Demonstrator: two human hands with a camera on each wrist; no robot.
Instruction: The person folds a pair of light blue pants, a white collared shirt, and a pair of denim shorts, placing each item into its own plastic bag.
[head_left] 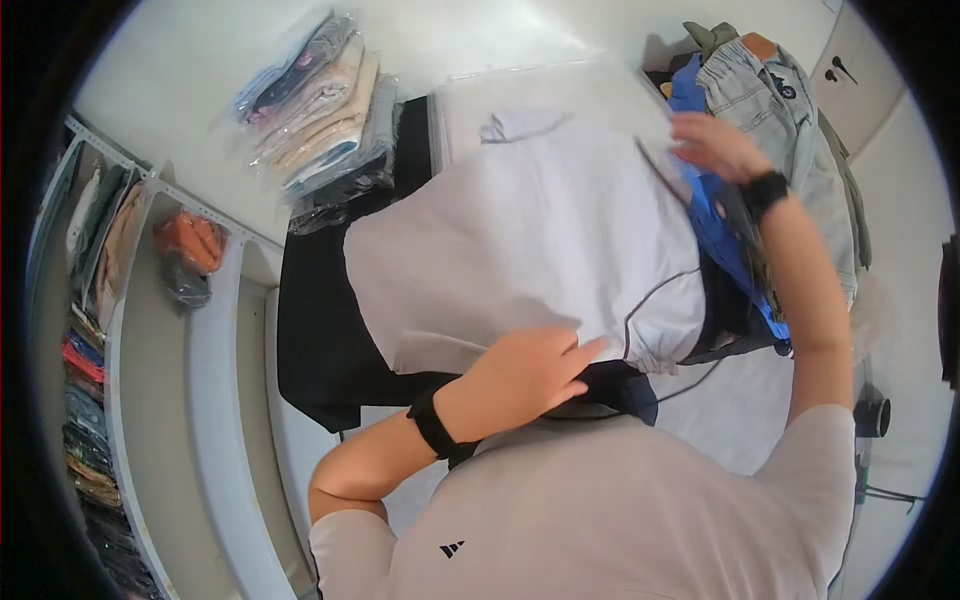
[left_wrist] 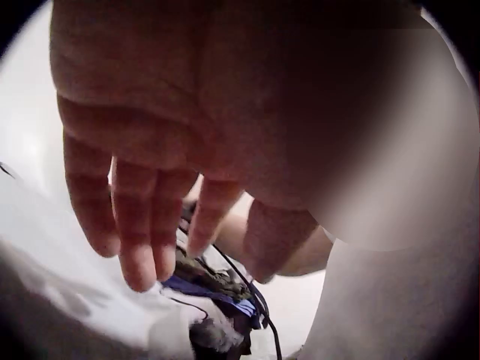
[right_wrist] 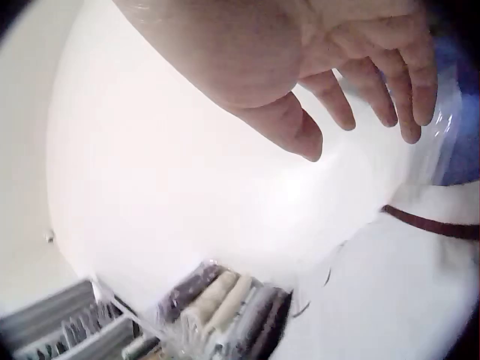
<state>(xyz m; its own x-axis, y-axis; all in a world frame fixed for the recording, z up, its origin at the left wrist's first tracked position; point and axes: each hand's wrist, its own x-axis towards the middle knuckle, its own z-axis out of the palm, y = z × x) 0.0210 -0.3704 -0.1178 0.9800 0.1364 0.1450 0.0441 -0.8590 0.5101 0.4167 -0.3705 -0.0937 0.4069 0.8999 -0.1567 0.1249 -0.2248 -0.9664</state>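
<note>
A whitish garment (head_left: 520, 230) lies spread over the black-covered table (head_left: 310, 330). My left hand (head_left: 530, 370) is at the garment's near edge, its fingers extended and nothing held between them. In the left wrist view its fingers (left_wrist: 139, 225) hang straight, slightly apart. My right hand (head_left: 718, 147) hovers by the garment's far right side, beside blue cloth (head_left: 712, 215). The right wrist view shows that hand's fingers (right_wrist: 379, 86) loosely extended, holding nothing. A thin dark cord (head_left: 650, 300) runs across the garment's right part.
Folded clothes in clear bags (head_left: 320, 120) are stacked at the back left. Behind the garment lies a pile of clear plastic bags (head_left: 550, 85). Jeans and other clothes (head_left: 790, 130) are heaped at right. A shelf (head_left: 120, 350) with folded clothes stands along the left wall.
</note>
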